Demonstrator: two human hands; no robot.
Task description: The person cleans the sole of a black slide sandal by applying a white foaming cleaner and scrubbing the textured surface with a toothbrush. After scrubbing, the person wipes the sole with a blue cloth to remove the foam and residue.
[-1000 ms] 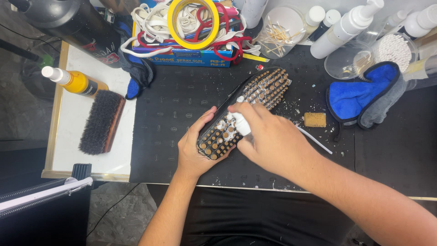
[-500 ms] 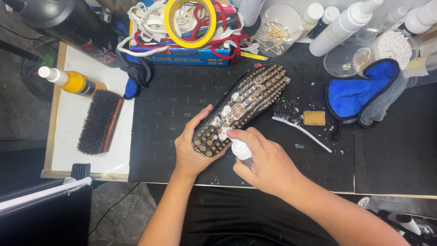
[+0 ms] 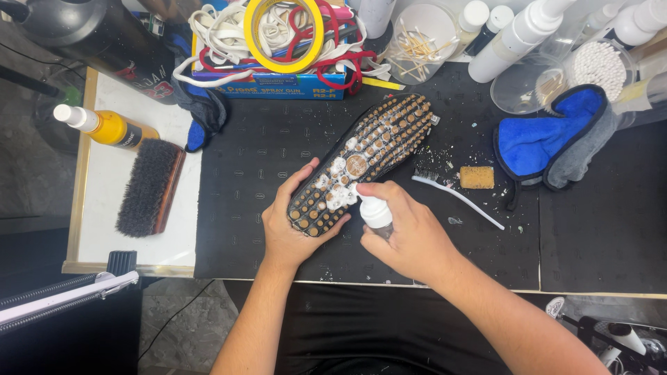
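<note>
A shoe [image 3: 375, 149] lies sole up on the black mat [image 3: 264, 160], its black sole covered in round tan studs with blobs of white foam near the middle and heel. My left hand [image 3: 288, 222] grips the heel end of the shoe. My right hand [image 3: 406, 232] holds a small white-capped foam bottle [image 3: 376, 213], its nozzle touching the foam near the heel.
A white toothbrush [image 3: 455, 194] and a tan sponge [image 3: 477, 177] lie right of the shoe. A blue cloth [image 3: 538, 139], white bottles and cotton-swab tubs stand at back right. A dark bristle brush [image 3: 147, 187], a yellow bottle [image 3: 108, 126] and a box of laces with yellow tape [image 3: 278, 42] sit left and back.
My right hand with the bottle drew back from over the sole to its heel side, uncovering the toothbrush. More foam shows on the sole. The left hand stayed on the heel.
</note>
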